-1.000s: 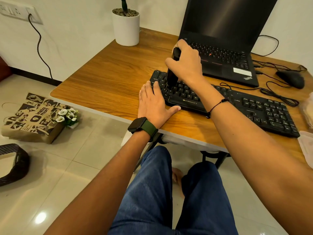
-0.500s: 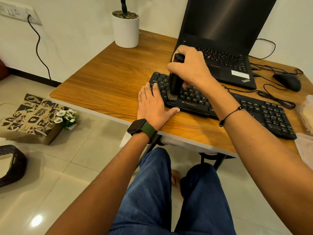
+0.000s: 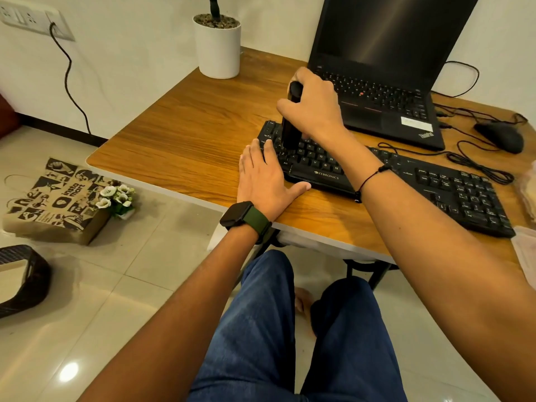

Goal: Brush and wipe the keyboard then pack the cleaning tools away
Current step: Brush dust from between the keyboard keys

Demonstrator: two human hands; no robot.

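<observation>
A black keyboard (image 3: 435,187) lies across the wooden desk (image 3: 185,134), in front of the laptop. My right hand (image 3: 314,107) grips a black brush (image 3: 291,126) held upright, its lower end down on the keys at the keyboard's left end. My left hand (image 3: 265,181) lies flat, fingers together, on the desk against the keyboard's left edge, with fingertips on the outermost keys and thumb along its front. The brush's bristles are hidden against the dark keys.
An open black laptop (image 3: 385,82) stands behind the keyboard. A black mouse (image 3: 500,137) and tangled cables (image 3: 475,163) sit at the right. A white plant pot (image 3: 217,47) is at the back left. On the floor lie a paper bag (image 3: 55,201) and small flowers (image 3: 117,197).
My right hand has moved the brush back up and left on the keyboard's left end, after sweeping it toward the front edge. My left hand has stayed put.
</observation>
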